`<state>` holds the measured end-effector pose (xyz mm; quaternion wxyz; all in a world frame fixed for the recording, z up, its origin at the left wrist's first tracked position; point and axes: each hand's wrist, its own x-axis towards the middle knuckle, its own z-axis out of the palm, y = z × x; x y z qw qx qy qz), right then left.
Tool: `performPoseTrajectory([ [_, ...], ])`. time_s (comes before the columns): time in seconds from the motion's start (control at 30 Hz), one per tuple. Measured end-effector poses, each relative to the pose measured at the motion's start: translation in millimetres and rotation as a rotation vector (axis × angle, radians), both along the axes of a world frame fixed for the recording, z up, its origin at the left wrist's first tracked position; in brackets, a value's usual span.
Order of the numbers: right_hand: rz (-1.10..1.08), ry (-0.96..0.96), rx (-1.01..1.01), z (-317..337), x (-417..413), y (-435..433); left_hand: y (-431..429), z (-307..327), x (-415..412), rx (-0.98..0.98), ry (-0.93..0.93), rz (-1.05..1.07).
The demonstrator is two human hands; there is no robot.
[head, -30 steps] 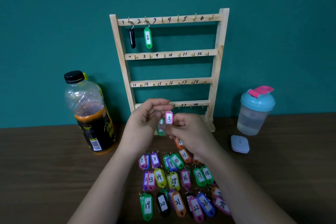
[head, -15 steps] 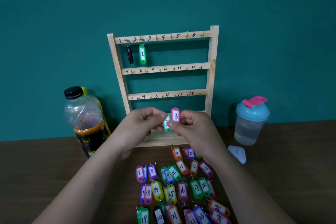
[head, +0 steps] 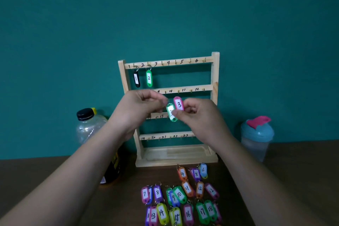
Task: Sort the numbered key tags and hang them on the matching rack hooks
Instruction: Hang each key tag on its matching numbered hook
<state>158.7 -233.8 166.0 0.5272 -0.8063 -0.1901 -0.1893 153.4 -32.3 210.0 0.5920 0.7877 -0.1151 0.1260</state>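
A wooden rack (head: pixel 215 97) with numbered hooks stands against the teal wall. A black tag 1 (head: pixel 136 79) and a green tag 2 (head: pixel 149 78) hang on its top row. In front of the rack's middle rows, my right hand (head: pixel 200 115) pinches a pink tag 3 (head: pixel 178 104) and a green tag (head: pixel 171 112) below it. My left hand (head: pixel 139 107) pinches at the top of that green tag, probably its ring. Several numbered tags (head: pixel 178 194) lie in rows on the table.
A plastic bottle (head: pixel 89 126) with a black cap stands left of the rack, partly behind my left arm. A blue-lidded shaker cup (head: pixel 256 137) stands to the right. The dark wooden table (head: pixel 45 174) runs along the bottom.
Both hands have risen with the two tags from near the rack's base to its middle rows. The view has tilted, showing more of the rack's bottom shelf.
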Motion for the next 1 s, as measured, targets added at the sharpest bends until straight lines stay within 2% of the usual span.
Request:
performPoseTrajectory([
  [0.17,0.004,-0.044,0.084,31,14,4,3,45,14,0.140,-0.125,0.035],
  [0.33,-0.047,-0.078,0.138,68,28,19,-1,85,30,0.410,-0.384,0.220],
  [0.47,-0.098,-0.093,0.155,87,37,30,-6,101,38,0.520,-0.534,0.317],
  [0.77,-0.118,-0.006,0.167,83,57,40,-8,100,56,0.713,-0.539,0.387],
  [1.0,-0.122,0.025,0.141,73,55,32,-2,96,55,0.743,-0.543,0.398],
])
